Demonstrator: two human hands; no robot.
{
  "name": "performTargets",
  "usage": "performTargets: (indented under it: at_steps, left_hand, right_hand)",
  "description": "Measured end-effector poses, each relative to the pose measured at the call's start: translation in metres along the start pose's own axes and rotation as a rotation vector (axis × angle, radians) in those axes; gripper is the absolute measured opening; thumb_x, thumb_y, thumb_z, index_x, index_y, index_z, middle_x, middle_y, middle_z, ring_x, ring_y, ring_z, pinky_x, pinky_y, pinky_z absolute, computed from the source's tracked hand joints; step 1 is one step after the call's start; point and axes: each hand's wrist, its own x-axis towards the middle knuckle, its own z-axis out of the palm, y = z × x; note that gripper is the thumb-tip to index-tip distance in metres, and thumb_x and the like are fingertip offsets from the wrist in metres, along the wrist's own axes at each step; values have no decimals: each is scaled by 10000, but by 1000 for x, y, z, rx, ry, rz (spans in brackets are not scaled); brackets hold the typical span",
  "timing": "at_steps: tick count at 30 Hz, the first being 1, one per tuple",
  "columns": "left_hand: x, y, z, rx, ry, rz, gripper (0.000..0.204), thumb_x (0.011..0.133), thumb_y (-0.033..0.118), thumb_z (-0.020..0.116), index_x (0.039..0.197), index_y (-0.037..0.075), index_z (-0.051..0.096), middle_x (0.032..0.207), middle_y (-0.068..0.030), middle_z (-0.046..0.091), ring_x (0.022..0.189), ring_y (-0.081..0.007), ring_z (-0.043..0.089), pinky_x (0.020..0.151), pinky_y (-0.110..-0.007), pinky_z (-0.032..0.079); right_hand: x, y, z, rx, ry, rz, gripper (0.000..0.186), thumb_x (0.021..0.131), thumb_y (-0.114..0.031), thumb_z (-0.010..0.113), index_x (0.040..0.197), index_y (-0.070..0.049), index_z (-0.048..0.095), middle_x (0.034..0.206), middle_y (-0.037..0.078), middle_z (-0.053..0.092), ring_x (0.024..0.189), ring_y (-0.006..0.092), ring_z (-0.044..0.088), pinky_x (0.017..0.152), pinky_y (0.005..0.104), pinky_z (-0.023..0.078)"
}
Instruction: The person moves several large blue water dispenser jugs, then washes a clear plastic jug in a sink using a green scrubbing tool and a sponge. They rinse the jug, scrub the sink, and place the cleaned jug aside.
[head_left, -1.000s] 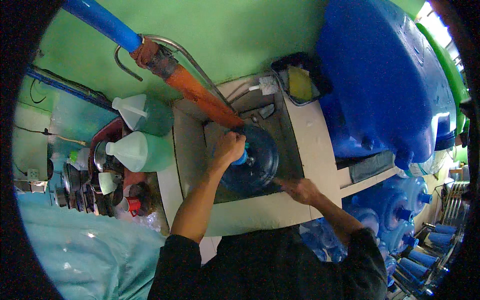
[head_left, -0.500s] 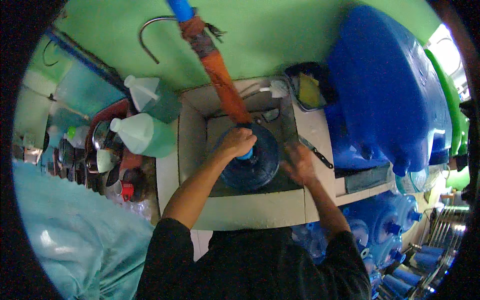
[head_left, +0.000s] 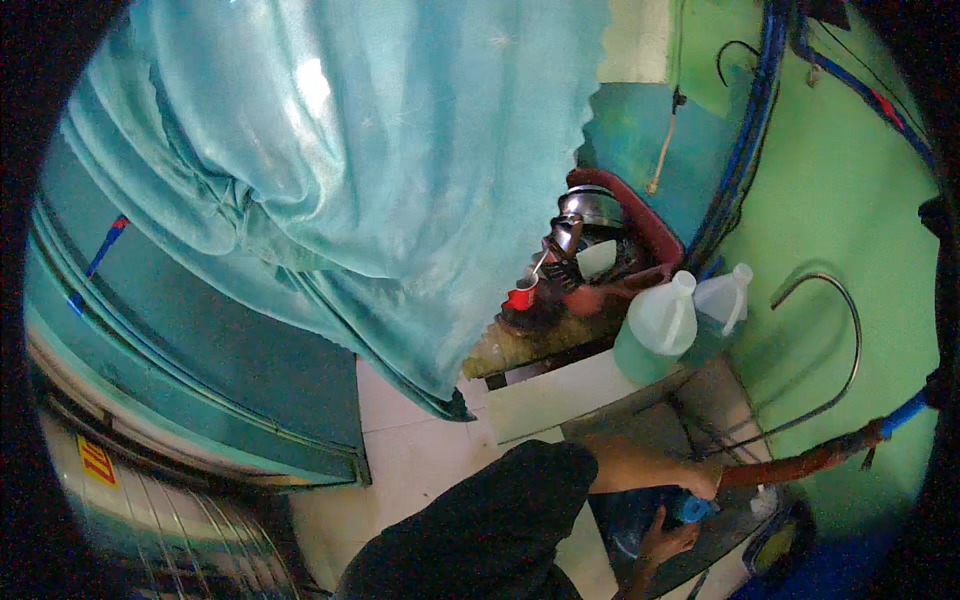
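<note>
At the lower right, a translucent blue water jug (head_left: 625, 510) stands in a tiled basin (head_left: 740, 395), its bright blue neck (head_left: 693, 509) uppermost. My left hand (head_left: 703, 480) is closed around the end of a brown-wrapped hose (head_left: 790, 467), right beside that neck. My fingers partly hide the hose's tip, so I cannot tell whether it enters the neck. My right hand (head_left: 668, 543) is by the jug's near side with thumb and fingers apart, holding nothing visible.
A shiny teal curtain (head_left: 400, 160) hangs across the upper left. Two white-and-green jugs (head_left: 656, 325) stand on the basin's ledge. Beyond are a red mug (head_left: 522, 293), a metal pot (head_left: 592, 207) and a reddish basin (head_left: 640, 215). A curved metal pipe (head_left: 856, 340) juts from the green wall.
The view has swung left, so the basin and my hands now sit at the lower right. My right hand has come closer to the jug's neck; my left hand stays at the hose end.
</note>
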Motion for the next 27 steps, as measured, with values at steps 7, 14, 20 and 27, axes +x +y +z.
performTargets:
  at_steps: [7,14,20,27]
  left_hand:
    - [-70,-44,8,-488,368,328,213,883,242,582,858,47,663,817,-79,632,736,-212,565,670,-386,488]
    - [-101,-16,-35,-1044,466,-1,191,924,244,638,868,65,672,809,-10,626,768,-122,552,689,-312,457]
    - [-140,-21,-87,-718,962,97,264,955,324,627,923,62,615,780,-4,595,760,-153,567,708,-308,462]
    - [-129,-45,-176,-484,1061,-12,592,1016,374,508,1431,-35,400,1466,-245,422,1352,-343,423,1131,-420,313]
  right_hand:
    - [19,-16,9,721,-224,38,801,746,-424,838,1315,18,489,1287,233,547,1234,352,473,1071,483,318]
    - [48,-26,25,269,-60,-164,798,752,-443,822,1303,35,496,1261,231,561,1161,408,518,995,527,345]
    - [62,-26,32,253,-21,-158,824,781,-438,799,1342,44,439,1334,252,504,1229,409,484,1039,542,309]
    - [70,-36,13,461,-66,-205,810,859,-370,736,1458,-1,334,1411,218,456,1286,363,449,1077,532,296]
